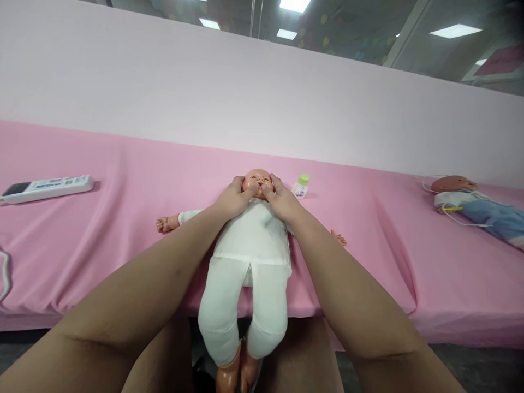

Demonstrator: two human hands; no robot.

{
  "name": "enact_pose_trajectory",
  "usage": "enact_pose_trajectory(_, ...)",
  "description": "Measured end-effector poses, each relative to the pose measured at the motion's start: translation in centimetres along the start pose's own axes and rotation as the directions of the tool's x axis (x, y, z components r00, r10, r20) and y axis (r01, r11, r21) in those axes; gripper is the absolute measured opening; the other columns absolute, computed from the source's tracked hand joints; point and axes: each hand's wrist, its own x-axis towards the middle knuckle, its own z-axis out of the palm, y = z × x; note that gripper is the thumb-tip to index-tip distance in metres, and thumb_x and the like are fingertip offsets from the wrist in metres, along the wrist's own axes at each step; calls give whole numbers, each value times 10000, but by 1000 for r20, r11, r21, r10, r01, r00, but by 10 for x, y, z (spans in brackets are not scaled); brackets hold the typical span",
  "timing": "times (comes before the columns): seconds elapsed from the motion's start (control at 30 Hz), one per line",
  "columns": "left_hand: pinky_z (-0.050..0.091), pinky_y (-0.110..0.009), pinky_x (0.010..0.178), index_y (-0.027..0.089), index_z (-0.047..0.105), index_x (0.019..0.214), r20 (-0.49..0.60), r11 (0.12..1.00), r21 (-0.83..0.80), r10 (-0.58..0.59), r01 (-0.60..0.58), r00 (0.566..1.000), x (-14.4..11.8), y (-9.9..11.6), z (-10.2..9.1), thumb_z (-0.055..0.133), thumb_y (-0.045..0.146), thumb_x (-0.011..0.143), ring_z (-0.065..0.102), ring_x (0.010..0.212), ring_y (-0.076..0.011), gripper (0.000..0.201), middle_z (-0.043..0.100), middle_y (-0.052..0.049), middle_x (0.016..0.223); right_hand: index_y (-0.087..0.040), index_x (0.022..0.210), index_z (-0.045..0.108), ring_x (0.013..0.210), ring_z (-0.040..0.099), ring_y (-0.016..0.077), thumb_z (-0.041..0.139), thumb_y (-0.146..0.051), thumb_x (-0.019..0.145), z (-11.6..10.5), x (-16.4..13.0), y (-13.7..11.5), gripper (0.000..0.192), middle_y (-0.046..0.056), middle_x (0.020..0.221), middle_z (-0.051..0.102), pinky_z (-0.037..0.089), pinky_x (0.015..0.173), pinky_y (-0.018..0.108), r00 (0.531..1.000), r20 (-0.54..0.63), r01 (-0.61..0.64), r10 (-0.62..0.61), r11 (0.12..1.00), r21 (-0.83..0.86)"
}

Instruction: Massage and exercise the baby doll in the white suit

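Observation:
A baby doll [256,234] in a white cloth suit lies on its back, its head away from me and its bare feet hanging past the near edge of the bed. My left hand [236,199] cups one side of the doll's head, and my right hand [282,201] cups the other. Both thumbs rest on the doll's face beside its mouth. The fingers curl around the cheeks and are partly hidden behind the head. A small white bottle with a green cap [302,186] stands just right of my right hand.
Pink sheeting [360,273] covers the long bed. On the far left lies a white handheld device with a dark screen [49,188], and a white cord [5,275] is below it. Another doll in blue and white [487,210] lies at the far right. A white wall [245,98] stands behind.

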Motion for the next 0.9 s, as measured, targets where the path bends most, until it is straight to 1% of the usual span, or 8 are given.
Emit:
enact_pose_trajectory(0.37,453,-339,932,192,461,1326,4,1000,-8,3,-3,1000,0,0,0,451,677,866,596,1164,-266,669,619,-114,1317,-243,1566,213,1399,384,320,412,-621,930,-1,0,-1,766,81,1552,359,297,1151,480,1000,3,7,-7,1000,-28)
enact_pose_trajectory(0.8,457,-360,931,198,470,1314,1,1000,-1,0,0,1000,-1,1,0,449,679,865,607,1147,-277,658,628,-116,1303,-266,1563,215,1369,427,323,418,-624,927,-1,0,-1,758,73,1537,389,331,1131,489,1000,1,-2,2,1000,-12)
enact_pose_trajectory(0.9,456,-366,935,202,473,1312,2,1000,0,5,-5,1000,0,0,0,459,656,870,609,1140,-277,634,627,-115,1304,-266,1561,224,1365,431,327,418,-636,922,-1,-1,-1,763,76,1532,397,334,1126,495,1000,2,0,0,1000,-10)
